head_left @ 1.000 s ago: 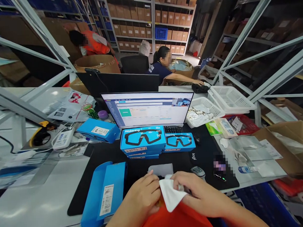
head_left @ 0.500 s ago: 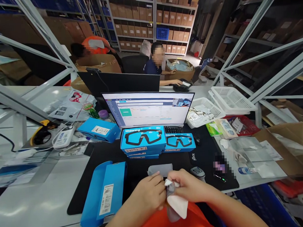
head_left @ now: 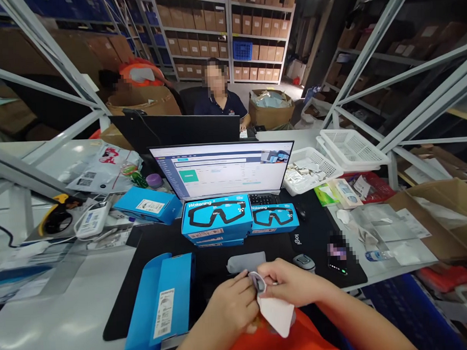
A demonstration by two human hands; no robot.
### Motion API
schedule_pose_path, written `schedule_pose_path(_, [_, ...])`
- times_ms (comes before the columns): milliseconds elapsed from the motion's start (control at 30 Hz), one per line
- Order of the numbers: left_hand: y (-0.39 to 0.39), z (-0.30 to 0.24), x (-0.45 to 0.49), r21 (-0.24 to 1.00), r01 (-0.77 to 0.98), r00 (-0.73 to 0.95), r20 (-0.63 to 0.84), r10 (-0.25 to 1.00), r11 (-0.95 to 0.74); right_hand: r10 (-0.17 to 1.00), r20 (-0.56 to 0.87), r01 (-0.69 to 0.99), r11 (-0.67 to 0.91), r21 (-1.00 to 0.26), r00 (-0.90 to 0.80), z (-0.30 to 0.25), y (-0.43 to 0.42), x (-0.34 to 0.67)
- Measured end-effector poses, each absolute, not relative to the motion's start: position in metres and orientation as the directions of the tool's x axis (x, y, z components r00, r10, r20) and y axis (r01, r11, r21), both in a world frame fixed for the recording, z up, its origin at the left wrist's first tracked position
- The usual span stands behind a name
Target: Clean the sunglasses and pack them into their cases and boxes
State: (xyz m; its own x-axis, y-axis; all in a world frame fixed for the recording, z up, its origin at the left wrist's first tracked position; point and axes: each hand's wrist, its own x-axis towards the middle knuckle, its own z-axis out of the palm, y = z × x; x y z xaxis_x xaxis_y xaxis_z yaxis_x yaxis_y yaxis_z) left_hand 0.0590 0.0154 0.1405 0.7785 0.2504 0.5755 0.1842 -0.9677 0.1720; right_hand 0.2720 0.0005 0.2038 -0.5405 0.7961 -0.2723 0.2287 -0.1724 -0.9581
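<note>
Close to my body, my left hand [head_left: 234,303] is closed, its fingertips at a curved grey piece [head_left: 257,282] that is mostly hidden between my hands. I cannot make out what that piece belongs to. A white cloth [head_left: 277,314] is pinched in my right hand [head_left: 289,283], and its loose corner hangs down over my orange clothing. Just beyond my fingers, a grey case [head_left: 246,262] lies on the black desk mat [head_left: 126,286]. To the left of my left hand rests an opened blue box [head_left: 176,284] with a white label.
Stacked blue glasses boxes [head_left: 215,219] stand before the monitor [head_left: 218,170]. A barcode scanner [head_left: 304,262] and a phone [head_left: 337,255] lie at the right. White baskets [head_left: 313,169] and a cardboard box [head_left: 442,224] are farther right. A co-worker [head_left: 223,101] sits opposite.
My hands have shifted the cloth slightly, and the curved grey edge now shows on top between them. The co-worker opposite has moved left and sits upright. The view has turned slightly.
</note>
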Motion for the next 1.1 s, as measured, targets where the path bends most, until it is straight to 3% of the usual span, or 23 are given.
schedule_pose_path(200, [0.015,0.168,0.049,0.298,0.231,0.721,0.587,0.369,-0.926,0.665,-0.360,0.010,-0.468,-0.884,-0.654,0.184,-0.007,0.297])
schedule_pose_path(267, [0.015,0.164,0.051,0.274,0.232,0.711,0.607,0.355,-0.933,0.687,-0.359,0.038,-0.435,-0.900,-0.631,0.187,-0.007,0.295])
schedule_pose_path(433, [0.017,0.149,0.060,0.198,0.166,0.716,0.650,0.256,-0.966,0.785,-0.206,0.252,-0.066,-0.965,-0.585,0.207,0.004,0.270])
schedule_pose_path(567, [0.015,0.156,0.055,0.237,0.232,0.688,0.646,0.331,-0.943,0.763,-0.197,0.161,-0.123,-0.979,-0.616,0.199,0.009,0.277])
schedule_pose_path(667, [0.014,0.168,0.048,0.281,0.276,0.666,0.634,0.393,-0.919,0.791,-0.199,-0.006,-0.248,-0.969,-0.579,0.181,0.005,0.290])
schedule_pose_path(767, [0.014,0.177,0.046,0.310,0.363,0.630,0.613,0.476,-0.879,0.906,-0.200,-0.238,-0.302,-0.923,-0.373,0.166,-0.002,0.288])
schedule_pose_path(867, [0.016,0.180,0.053,0.297,0.486,0.596,0.575,0.560,-0.822,0.978,-0.209,-0.424,-0.188,-0.886,0.002,0.159,-0.010,0.267])
schedule_pose_path(967, [0.015,0.178,0.065,0.264,0.569,0.568,0.558,0.605,-0.779,0.915,-0.281,-0.542,-0.084,-0.836,0.291,0.157,-0.016,0.240])
schedule_pose_path(1100, [0.012,0.173,0.078,0.206,0.656,0.504,0.596,0.625,-0.726,0.868,-0.325,-0.521,-0.092,-0.848,0.375,0.156,-0.023,0.210])
